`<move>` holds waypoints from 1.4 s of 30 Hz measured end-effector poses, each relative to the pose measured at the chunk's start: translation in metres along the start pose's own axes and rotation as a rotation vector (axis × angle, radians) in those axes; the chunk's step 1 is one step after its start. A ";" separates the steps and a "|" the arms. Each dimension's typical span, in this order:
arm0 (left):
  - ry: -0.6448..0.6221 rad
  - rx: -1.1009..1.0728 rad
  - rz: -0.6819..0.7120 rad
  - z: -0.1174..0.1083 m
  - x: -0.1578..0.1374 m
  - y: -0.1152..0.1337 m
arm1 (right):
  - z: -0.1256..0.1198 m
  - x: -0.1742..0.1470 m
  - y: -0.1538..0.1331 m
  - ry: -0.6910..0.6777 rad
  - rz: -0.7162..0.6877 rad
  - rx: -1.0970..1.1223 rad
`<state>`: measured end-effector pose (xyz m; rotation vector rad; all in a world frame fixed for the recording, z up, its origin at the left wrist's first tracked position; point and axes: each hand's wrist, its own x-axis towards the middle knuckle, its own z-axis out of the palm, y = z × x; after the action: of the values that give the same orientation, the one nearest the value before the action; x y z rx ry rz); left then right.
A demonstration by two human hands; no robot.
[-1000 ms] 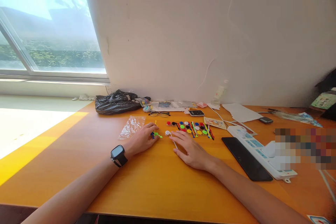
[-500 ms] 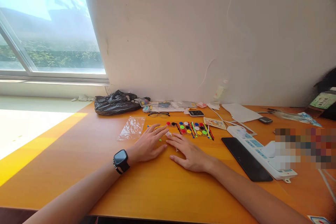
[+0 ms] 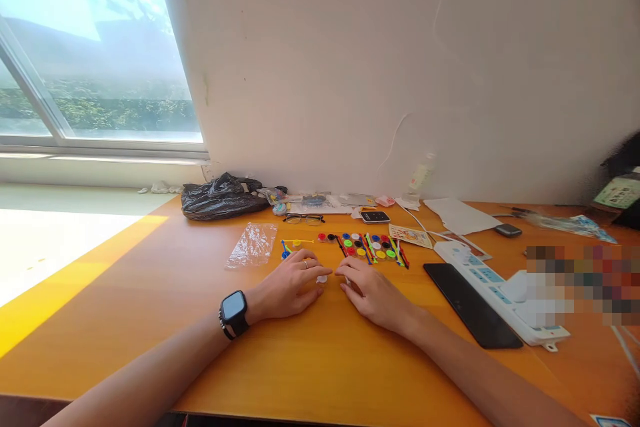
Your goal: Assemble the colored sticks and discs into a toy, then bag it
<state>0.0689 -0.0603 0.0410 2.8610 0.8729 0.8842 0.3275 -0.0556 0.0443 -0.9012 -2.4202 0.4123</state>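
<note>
My left hand [image 3: 287,285], with a ring and a black watch [image 3: 233,307] on the wrist, has its thumb and fingers closed around a small white disc [image 3: 322,279]. Facing it, my right hand [image 3: 375,297] is closed in a pinch. A small white piece [image 3: 349,280] shows between its fingers, mostly hidden. Beyond the hands, several coloured plastic discs [image 3: 360,252] and thin coloured sticks [image 3: 371,250] lie in rows. Just past my left hand are a yellow disc [image 3: 297,243], a yellow stick and some blue pieces [image 3: 285,254].
A clear plastic bag [image 3: 251,245] lies left of the pieces. Farther back are a black plastic bag [image 3: 223,197], glasses [image 3: 304,219] and a black-faced device [image 3: 375,217]. On the right are a black phone [image 3: 470,303], a white power strip [image 3: 505,293] and a printed card [image 3: 410,236].
Both hands have drawn nearer to me and their fingers have closed. The white disc has come nearer with my left hand. My right hand has shifted slightly right.
</note>
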 end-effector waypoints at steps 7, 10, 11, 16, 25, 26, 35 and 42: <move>0.017 -0.036 0.002 0.007 0.001 0.002 | 0.001 -0.002 0.003 0.042 0.108 0.046; 0.010 -0.100 -0.015 0.007 0.001 0.001 | 0.002 -0.002 0.002 0.032 0.107 0.121; 0.010 -0.128 -0.032 0.005 0.000 0.003 | 0.002 -0.002 0.001 0.024 0.104 0.152; 0.015 -0.320 -0.185 -0.008 -0.001 0.017 | 0.002 -0.002 -0.002 0.014 0.104 0.210; -0.011 -0.675 -0.439 -0.020 0.006 0.032 | 0.001 -0.002 0.003 0.029 0.184 0.083; -0.036 -0.704 -0.462 -0.020 0.006 0.032 | 0.001 -0.002 0.003 0.055 0.208 0.120; -0.236 -0.963 -0.510 -0.020 0.009 0.032 | 0.001 -0.003 -0.020 0.139 0.202 0.538; -0.108 -0.958 -0.524 -0.026 0.009 0.039 | 0.007 -0.008 -0.029 0.036 0.046 0.453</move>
<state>0.0810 -0.0926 0.0744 1.7383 0.8119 0.7685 0.3139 -0.0826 0.0489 -0.7514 -2.1442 0.9072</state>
